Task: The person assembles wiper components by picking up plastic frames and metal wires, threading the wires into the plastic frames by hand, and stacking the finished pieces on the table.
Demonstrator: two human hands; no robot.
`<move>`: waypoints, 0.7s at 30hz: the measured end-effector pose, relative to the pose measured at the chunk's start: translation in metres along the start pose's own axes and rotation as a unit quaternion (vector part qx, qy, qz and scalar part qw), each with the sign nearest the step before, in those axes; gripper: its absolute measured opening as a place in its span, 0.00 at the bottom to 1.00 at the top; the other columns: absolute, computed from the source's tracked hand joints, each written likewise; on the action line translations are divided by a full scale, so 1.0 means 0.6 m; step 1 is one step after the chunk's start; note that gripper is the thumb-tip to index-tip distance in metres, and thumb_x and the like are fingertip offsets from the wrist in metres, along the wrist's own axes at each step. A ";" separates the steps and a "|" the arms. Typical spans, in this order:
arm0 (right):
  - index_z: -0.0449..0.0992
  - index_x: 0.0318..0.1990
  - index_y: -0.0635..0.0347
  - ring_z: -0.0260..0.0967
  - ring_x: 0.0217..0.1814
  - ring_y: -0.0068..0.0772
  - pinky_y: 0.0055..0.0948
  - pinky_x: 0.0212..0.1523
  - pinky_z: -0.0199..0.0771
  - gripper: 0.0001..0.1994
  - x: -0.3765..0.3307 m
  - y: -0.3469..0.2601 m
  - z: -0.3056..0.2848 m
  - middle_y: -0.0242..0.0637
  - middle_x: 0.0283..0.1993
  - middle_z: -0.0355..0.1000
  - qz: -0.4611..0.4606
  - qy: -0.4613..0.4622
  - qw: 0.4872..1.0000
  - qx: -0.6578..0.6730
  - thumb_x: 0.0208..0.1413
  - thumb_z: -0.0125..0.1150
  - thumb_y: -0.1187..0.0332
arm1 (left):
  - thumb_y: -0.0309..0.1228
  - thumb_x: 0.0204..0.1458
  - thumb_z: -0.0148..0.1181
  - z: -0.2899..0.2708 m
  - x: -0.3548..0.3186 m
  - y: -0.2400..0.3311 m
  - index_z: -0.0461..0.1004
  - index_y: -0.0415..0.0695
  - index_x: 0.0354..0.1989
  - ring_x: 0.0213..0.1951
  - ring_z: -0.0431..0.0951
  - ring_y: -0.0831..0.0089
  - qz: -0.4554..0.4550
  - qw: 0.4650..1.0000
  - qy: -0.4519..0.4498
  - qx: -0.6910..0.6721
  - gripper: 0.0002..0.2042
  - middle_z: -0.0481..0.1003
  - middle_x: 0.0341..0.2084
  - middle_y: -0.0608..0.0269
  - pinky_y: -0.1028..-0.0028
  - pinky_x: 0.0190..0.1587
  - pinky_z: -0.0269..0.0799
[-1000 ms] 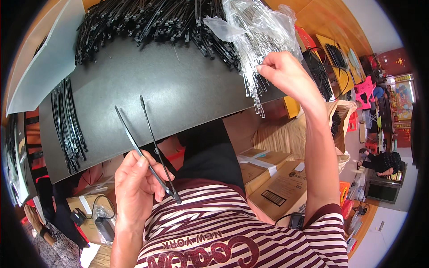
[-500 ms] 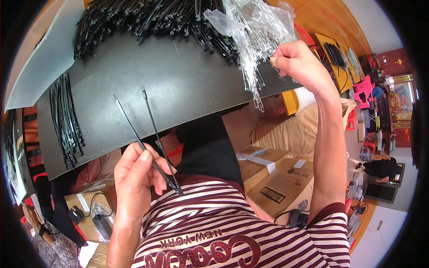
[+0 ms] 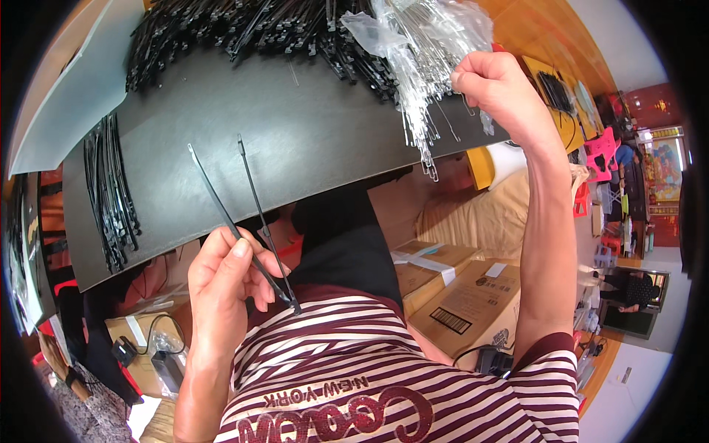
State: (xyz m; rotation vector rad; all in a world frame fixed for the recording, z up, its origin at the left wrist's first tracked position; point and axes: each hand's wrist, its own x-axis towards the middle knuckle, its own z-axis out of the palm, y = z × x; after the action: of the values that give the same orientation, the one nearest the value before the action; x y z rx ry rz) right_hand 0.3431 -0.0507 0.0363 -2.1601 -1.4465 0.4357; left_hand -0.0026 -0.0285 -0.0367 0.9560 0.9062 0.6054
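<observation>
My left hand (image 3: 225, 284) is closed in a pinch on a long, thin black strap (image 3: 214, 193), which forms a narrow V with its upper ends over the table. The strap's lower end is near my striped shirt. My right hand (image 3: 491, 87) is pinched shut at the side of a clear plastic bag (image 3: 373, 37) full of thin metal wires (image 3: 419, 122) with looped ends. A wire end shows just below its fingertips; the grip itself is hidden by the fingers. Some wires hang over the table's front edge.
Many black straps (image 3: 244, 33) are heaped along the back of the dark table (image 3: 170, 148). A smaller bundle (image 3: 111, 199) lies at the left, near a pale curved panel (image 3: 81, 88). Cardboard boxes (image 3: 473, 306) stand below at right. Another person's arm (image 3: 63, 362) is at lower left.
My right hand has moved slightly up and away from me, the wire end below it rising too. My left hand still holds the strap, almost in the same place.
</observation>
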 end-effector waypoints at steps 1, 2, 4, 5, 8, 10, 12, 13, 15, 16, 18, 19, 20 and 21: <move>0.72 0.23 0.67 0.61 0.21 0.21 0.23 0.24 0.60 0.10 0.000 -0.005 0.002 0.31 0.17 0.65 0.023 -0.020 0.999 -0.011 0.45 0.53 0.68 | 0.36 0.59 0.46 0.002 0.002 0.000 0.65 0.41 0.32 0.12 0.66 0.80 0.000 1.000 0.002 -0.003 0.11 0.73 0.20 0.54 0.84 0.14 0.60; 0.71 0.22 0.66 0.59 0.21 0.19 0.22 0.23 0.58 0.09 -0.002 -0.009 0.001 0.29 0.18 0.64 0.048 -0.039 0.998 -0.023 0.45 0.53 0.67 | 0.36 0.59 0.46 0.002 0.003 0.000 0.65 0.41 0.32 0.12 0.66 0.80 0.001 1.000 0.001 -0.005 0.11 0.73 0.21 0.54 0.84 0.14 0.60; 0.71 0.21 0.63 0.57 0.20 0.17 0.20 0.21 0.55 0.09 -0.004 -0.011 0.000 0.27 0.18 0.63 0.062 -0.075 0.994 0.040 0.45 0.53 0.66 | 0.36 0.59 0.46 -0.004 0.002 0.000 0.65 0.41 0.32 0.13 0.67 0.80 -0.001 1.000 -0.004 -0.007 0.11 0.73 0.21 0.54 0.84 0.14 0.60; 0.70 0.21 0.61 0.54 0.19 0.15 0.19 0.20 0.52 0.09 -0.004 -0.013 0.000 0.25 0.18 0.62 0.073 -0.113 0.985 0.104 0.46 0.53 0.66 | 0.36 0.59 0.46 -0.007 0.000 -0.001 0.65 0.41 0.33 0.13 0.67 0.80 -0.002 1.000 -0.006 -0.009 0.10 0.73 0.21 0.54 0.84 0.14 0.61; 0.70 0.21 0.56 0.48 0.17 0.08 0.14 0.16 0.43 0.08 -0.018 -0.019 -0.027 0.22 0.18 0.61 0.101 -0.141 0.961 0.215 0.47 0.54 0.64 | 0.36 0.59 0.46 -0.008 0.004 -0.003 0.66 0.41 0.33 0.13 0.67 0.80 -0.002 1.000 0.003 -0.013 0.10 0.73 0.22 0.55 0.84 0.15 0.61; 0.70 0.23 0.58 0.49 0.16 0.09 0.14 0.16 0.44 0.07 -0.034 -0.018 -0.025 0.22 0.18 0.61 0.120 -0.156 0.954 0.226 0.47 0.56 0.65 | 0.37 0.59 0.47 -0.016 0.005 -0.002 0.66 0.41 0.33 0.15 0.68 0.81 -0.003 1.000 -0.006 -0.011 0.11 0.74 0.23 0.57 0.84 0.16 0.62; 0.70 0.24 0.60 0.51 0.17 0.09 0.13 0.16 0.46 0.07 -0.053 -0.005 -0.019 0.23 0.19 0.63 0.141 -0.170 0.950 0.221 0.47 0.57 0.66 | 0.38 0.59 0.48 -0.019 0.006 -0.002 0.66 0.41 0.33 0.17 0.69 0.81 -0.006 1.000 -0.014 -0.009 0.12 0.74 0.24 0.58 0.84 0.18 0.64; 0.70 0.24 0.60 0.51 0.17 0.09 0.13 0.16 0.46 0.07 -0.063 0.000 -0.022 0.23 0.19 0.63 0.143 -0.171 0.950 0.220 0.47 0.57 0.66 | 0.38 0.59 0.48 -0.018 0.008 -0.001 0.66 0.41 0.34 0.17 0.69 0.81 -0.003 1.000 -0.018 -0.014 0.12 0.74 0.24 0.58 0.84 0.18 0.64; 0.70 0.25 0.60 0.53 0.18 0.10 0.13 0.17 0.48 0.07 -0.086 0.006 -0.028 0.24 0.19 0.63 0.157 -0.163 0.948 0.223 0.47 0.57 0.67 | 0.39 0.59 0.49 -0.017 0.008 0.001 0.67 0.41 0.34 0.17 0.69 0.81 -0.003 1.000 -0.022 -0.018 0.12 0.73 0.24 0.59 0.84 0.18 0.63; 0.70 0.26 0.60 0.55 0.20 0.10 0.13 0.19 0.50 0.07 -0.097 0.009 -0.026 0.24 0.21 0.65 0.153 -0.166 0.939 0.258 0.48 0.58 0.68 | 0.37 0.59 0.49 -0.018 0.007 0.002 0.67 0.41 0.34 0.16 0.68 0.80 0.002 1.000 -0.009 -0.021 0.11 0.73 0.24 0.59 0.84 0.17 0.62; 0.71 0.27 0.60 0.56 0.21 0.10 0.13 0.20 0.52 0.07 -0.118 0.006 -0.017 0.24 0.22 0.66 0.129 -0.182 0.926 0.304 0.49 0.59 0.68 | 0.36 0.58 0.49 -0.016 0.006 0.005 0.67 0.40 0.34 0.15 0.67 0.80 0.005 1.000 0.006 -0.023 0.11 0.72 0.23 0.59 0.83 0.17 0.61; 0.71 0.28 0.61 0.58 0.22 0.10 0.13 0.21 0.54 0.07 -0.127 0.003 -0.009 0.25 0.23 0.67 0.103 -0.196 0.911 0.348 0.50 0.59 0.68 | 0.36 0.58 0.50 -0.015 0.004 0.008 0.68 0.40 0.34 0.16 0.66 0.80 0.013 1.000 0.004 -0.022 0.11 0.71 0.23 0.60 0.83 0.18 0.61; 0.72 0.30 0.62 0.60 0.24 0.10 0.13 0.23 0.58 0.06 -0.139 -0.008 0.004 0.26 0.25 0.69 0.060 -0.188 0.912 0.360 0.51 0.60 0.70 | 0.35 0.58 0.50 -0.013 0.003 0.012 0.68 0.39 0.34 0.17 0.66 0.80 0.020 1.000 -0.004 -0.021 0.11 0.71 0.24 0.61 0.83 0.19 0.61; 0.72 0.30 0.62 0.61 0.25 0.11 0.13 0.24 0.61 0.04 -0.146 -0.022 0.028 0.27 0.26 0.69 0.013 -0.182 0.902 0.392 0.52 0.59 0.73 | 0.35 0.58 0.50 -0.013 0.004 0.011 0.68 0.39 0.34 0.17 0.66 0.80 0.018 1.000 0.002 -0.018 0.11 0.71 0.24 0.61 0.83 0.19 0.61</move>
State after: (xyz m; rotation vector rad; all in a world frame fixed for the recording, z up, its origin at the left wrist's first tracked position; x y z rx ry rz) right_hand 0.2906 -0.1238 0.0292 -1.4796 -1.1231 1.2446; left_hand -0.0083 -0.0201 -0.0339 0.9410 0.8816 0.6519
